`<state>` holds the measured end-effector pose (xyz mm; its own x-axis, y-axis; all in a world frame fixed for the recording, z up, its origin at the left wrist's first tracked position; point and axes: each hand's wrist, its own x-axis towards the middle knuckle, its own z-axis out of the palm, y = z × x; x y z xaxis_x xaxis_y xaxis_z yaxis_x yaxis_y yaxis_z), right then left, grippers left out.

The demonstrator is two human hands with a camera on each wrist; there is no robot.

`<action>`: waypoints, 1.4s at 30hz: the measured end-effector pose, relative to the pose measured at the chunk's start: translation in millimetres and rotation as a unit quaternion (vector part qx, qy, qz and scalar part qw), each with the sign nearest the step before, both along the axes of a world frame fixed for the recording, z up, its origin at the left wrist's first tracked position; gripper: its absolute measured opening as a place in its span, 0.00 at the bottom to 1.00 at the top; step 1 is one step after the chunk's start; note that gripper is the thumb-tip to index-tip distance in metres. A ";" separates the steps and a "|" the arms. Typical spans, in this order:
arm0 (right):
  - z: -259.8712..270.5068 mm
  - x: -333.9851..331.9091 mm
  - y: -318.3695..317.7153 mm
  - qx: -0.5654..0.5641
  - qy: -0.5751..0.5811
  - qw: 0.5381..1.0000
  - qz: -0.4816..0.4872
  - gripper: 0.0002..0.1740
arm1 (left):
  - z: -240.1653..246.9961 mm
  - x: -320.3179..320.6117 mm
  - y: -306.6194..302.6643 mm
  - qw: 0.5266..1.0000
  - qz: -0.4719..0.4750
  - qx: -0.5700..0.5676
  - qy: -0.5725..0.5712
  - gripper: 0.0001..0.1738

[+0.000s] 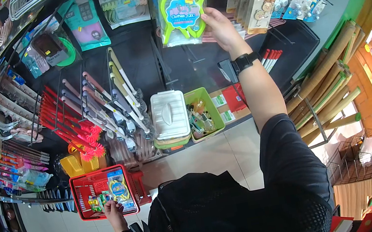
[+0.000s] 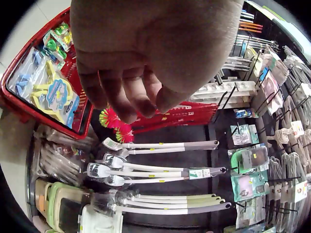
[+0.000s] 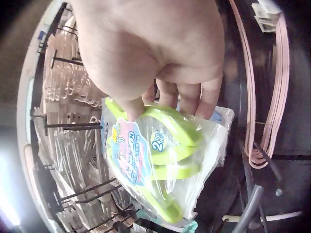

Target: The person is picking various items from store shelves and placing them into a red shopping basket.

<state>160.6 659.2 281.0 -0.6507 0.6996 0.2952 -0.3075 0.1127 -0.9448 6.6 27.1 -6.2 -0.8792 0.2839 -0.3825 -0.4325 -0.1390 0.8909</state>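
Note:
My right hand pinches the top edge of a clear, blue-topped packet of lime-green clips, its thumb on the front and fingers behind. The packet hangs upright before the dark rack in the head view. Down at the lower left, my left hand is over the near side of a red basket. Its fingers hang loosely curled, with nothing visible in them. A packet of yellow clips and small green-and-yellow packs lie in the basket.
Long-handled brushes hang from hooks left of centre. A white lidded box and a green bin stand on the low shelf. Carded goods hang beside my right hand; bamboo poles lean at the right.

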 end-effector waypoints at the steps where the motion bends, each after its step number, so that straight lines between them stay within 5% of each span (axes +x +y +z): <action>1: 0.1 3.2 -4.2 -0.001 0.007 1.000 0.006 0.19 | -0.7 0.5 1.0 1.000 -0.003 -0.007 0.000 0.03; 19: 3.1 49.3 -57.2 -0.004 0.055 0.997 0.056 0.17 | -1.8 5.8 7.9 1.000 -0.020 -0.016 -0.002 0.03; 27: -43.2 54.2 -119.8 -0.032 0.011 0.995 0.096 0.17 | 12.1 1.1 20.3 0.999 -0.030 -0.041 0.000 0.03; 35: -117.1 35.8 -188.8 -0.114 -0.056 0.976 0.174 0.13 | 64.0 -16.3 53.6 0.979 -0.160 0.014 0.127 0.03; 42: -129.0 6.5 -245.4 -0.117 -0.099 0.951 0.270 0.15 | 142.9 -0.2 91.6 0.934 -0.308 0.051 0.175 0.15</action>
<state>167.1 413.8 152.0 -0.9601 0.2795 0.0061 -0.0737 -0.2319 -0.9700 6.3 118.8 136.7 -0.6038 0.7958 -0.0466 -0.1436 -0.0511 0.9883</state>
